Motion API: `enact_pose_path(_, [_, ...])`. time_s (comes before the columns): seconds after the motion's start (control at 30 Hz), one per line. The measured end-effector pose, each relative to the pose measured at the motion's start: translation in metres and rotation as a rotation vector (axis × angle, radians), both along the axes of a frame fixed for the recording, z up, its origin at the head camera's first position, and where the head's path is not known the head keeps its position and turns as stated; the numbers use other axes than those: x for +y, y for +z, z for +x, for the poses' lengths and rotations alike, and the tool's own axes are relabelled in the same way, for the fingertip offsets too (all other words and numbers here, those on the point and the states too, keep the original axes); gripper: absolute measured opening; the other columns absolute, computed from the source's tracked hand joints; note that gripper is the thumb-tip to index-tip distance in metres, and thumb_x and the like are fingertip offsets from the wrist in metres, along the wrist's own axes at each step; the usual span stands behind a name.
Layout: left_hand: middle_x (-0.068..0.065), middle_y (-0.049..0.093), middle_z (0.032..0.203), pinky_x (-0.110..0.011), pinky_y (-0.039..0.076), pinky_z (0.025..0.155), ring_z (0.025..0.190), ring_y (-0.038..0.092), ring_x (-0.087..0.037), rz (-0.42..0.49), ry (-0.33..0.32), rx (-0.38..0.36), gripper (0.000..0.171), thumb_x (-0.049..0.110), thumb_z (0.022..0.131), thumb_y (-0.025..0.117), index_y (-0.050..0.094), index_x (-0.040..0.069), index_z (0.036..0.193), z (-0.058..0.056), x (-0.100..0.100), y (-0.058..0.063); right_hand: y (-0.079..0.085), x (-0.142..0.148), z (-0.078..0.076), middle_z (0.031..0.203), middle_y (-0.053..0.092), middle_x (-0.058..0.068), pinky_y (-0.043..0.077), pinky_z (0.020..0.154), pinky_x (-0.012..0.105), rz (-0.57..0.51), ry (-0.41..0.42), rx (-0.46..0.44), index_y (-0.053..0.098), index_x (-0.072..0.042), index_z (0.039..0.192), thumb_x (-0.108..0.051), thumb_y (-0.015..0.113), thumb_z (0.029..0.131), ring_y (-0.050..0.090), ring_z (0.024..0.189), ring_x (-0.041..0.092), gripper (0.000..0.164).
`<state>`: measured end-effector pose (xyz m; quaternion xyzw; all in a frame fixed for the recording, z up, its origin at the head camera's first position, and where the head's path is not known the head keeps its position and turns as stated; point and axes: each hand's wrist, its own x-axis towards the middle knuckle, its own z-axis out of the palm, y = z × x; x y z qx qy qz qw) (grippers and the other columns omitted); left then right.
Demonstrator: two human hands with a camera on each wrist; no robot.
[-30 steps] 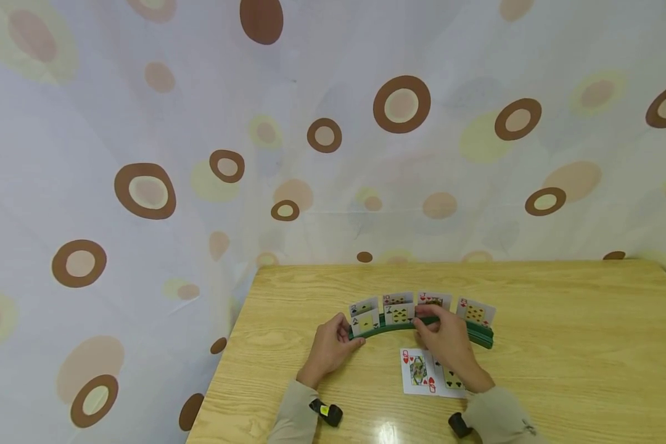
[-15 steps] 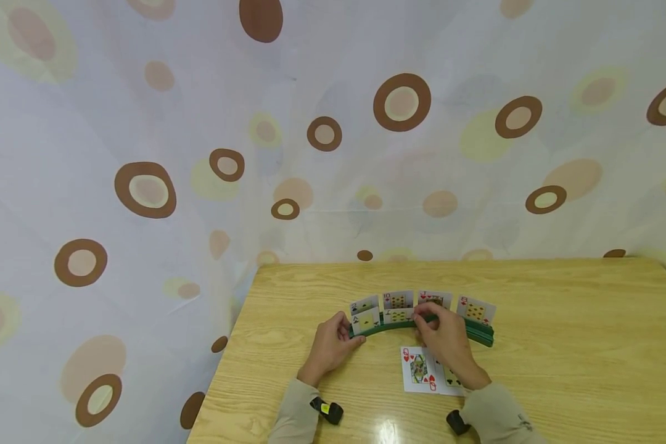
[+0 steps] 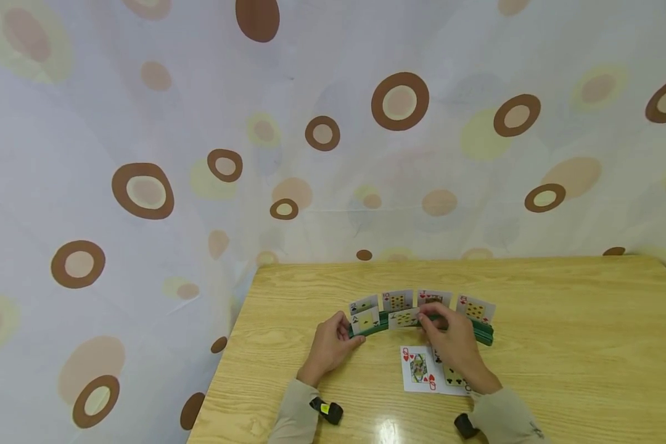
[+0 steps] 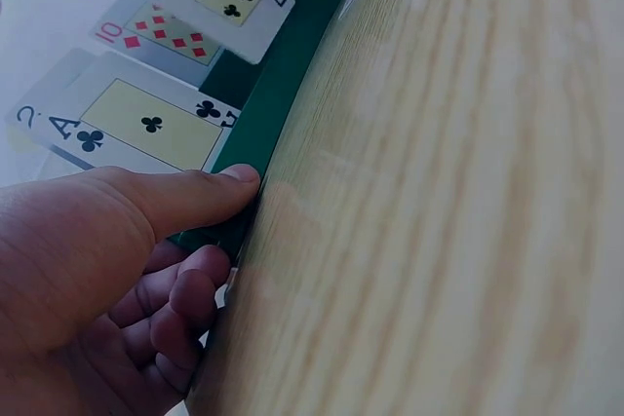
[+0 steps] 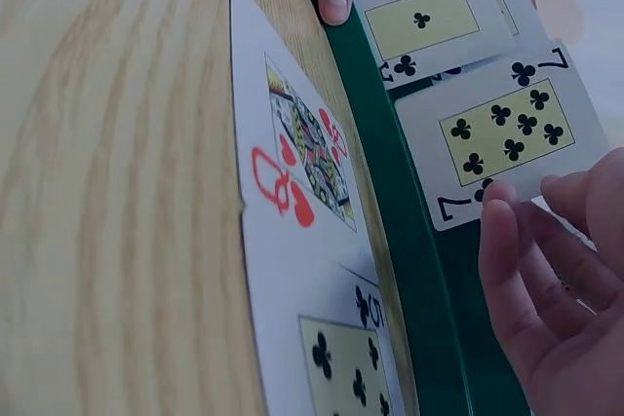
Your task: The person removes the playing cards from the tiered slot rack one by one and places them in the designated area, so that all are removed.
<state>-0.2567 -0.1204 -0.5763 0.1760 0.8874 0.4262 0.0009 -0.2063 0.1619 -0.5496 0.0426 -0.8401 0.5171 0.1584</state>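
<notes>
My left hand (image 3: 330, 349) grips the left end of a curved green card holder (image 3: 480, 333); in the left wrist view its thumb lies along the front edge. Between thumb and fingers my right hand (image 3: 451, 340) pinches the seven of clubs (image 5: 507, 138) by one edge, the card tilted and in front of the holder. The ace of clubs (image 4: 151, 124) stands in the front row at the left, with a two (image 3: 361, 304) behind it. Farther along the back row are a ten of diamonds (image 3: 398, 300), a red jack (image 3: 433, 297) partly behind my right hand, and an eight of diamonds (image 3: 476, 308).
On the wooden table (image 3: 577, 345), nearer me than the holder, lie the queen of hearts (image 3: 418, 370) and a five of clubs (image 5: 341, 367), which my right forearm partly covers. A patterned curtain (image 3: 333, 172) hangs behind the table.
The seven of clubs, standing in the front row a second ago, has tipped and come away to the right with my right hand. My left hand stays on the holder's end.
</notes>
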Motion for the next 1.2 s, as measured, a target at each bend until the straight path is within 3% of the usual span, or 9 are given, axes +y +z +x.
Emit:
enact_pose_path(0.17, [0.004,0.058,0.079,-0.018,0.042,0.064,0.068,0.048,0.0,-0.002,0.003,-0.004,0.031,0.021,0.094,0.088,0.06,0.01,0.097,-0.001,0.0,0.0,-0.001,0.011,0.01,0.099,0.08,0.015,0.058,0.066,0.017,0.012,-0.019,0.062,0.077,-0.003,0.115,-0.005,0.073,0.104,0.077,0.076,0.018,0.011])
enact_pose_path(0.5, [-0.001,0.061,0.081,-0.019,0.041,0.063,0.068,0.049,-0.002,0.021,0.004,-0.003,0.029,0.018,0.094,0.088,0.061,0.008,0.096,0.001,0.001,-0.002,0.003,0.04,0.029,0.102,0.078,0.015,0.057,0.069,0.018,0.018,-0.061,-0.078,0.072,-0.001,0.121,-0.011,0.069,0.108,0.075,0.081,0.012,0.017])
enact_pose_path(0.73, [-0.001,0.061,0.081,-0.019,0.041,0.063,0.068,0.048,-0.003,0.012,0.009,-0.011,0.029,0.018,0.094,0.088,0.061,0.008,0.096,0.002,0.001,0.0,0.0,0.056,0.038,0.098,0.078,0.012,0.054,0.069,0.016,0.051,-0.128,-0.074,0.073,-0.001,0.119,-0.008,0.07,0.107,0.068,0.077,0.0,0.014])
enact_pose_path(0.97, [0.002,0.06,0.08,-0.019,0.041,0.064,0.068,0.048,-0.002,0.021,0.021,-0.024,0.031,0.021,0.095,0.088,0.06,0.009,0.096,0.004,0.002,-0.002,-0.002,0.07,0.053,0.107,0.077,0.015,0.057,0.07,0.019,0.042,-0.162,-0.164,0.072,0.0,0.121,-0.014,0.068,0.109,0.066,0.082,0.001,0.019])
enact_pose_path(1.2, [-0.002,0.062,0.084,-0.019,0.042,0.065,0.07,0.049,-0.003,0.012,0.023,-0.015,0.031,0.02,0.094,0.088,0.06,0.008,0.096,0.005,0.004,0.0,-0.006,0.085,0.068,0.111,0.079,0.015,0.054,0.074,0.016,0.104,-0.198,-0.176,0.073,-0.002,0.122,-0.02,0.066,0.11,0.062,0.085,-0.007,0.022])
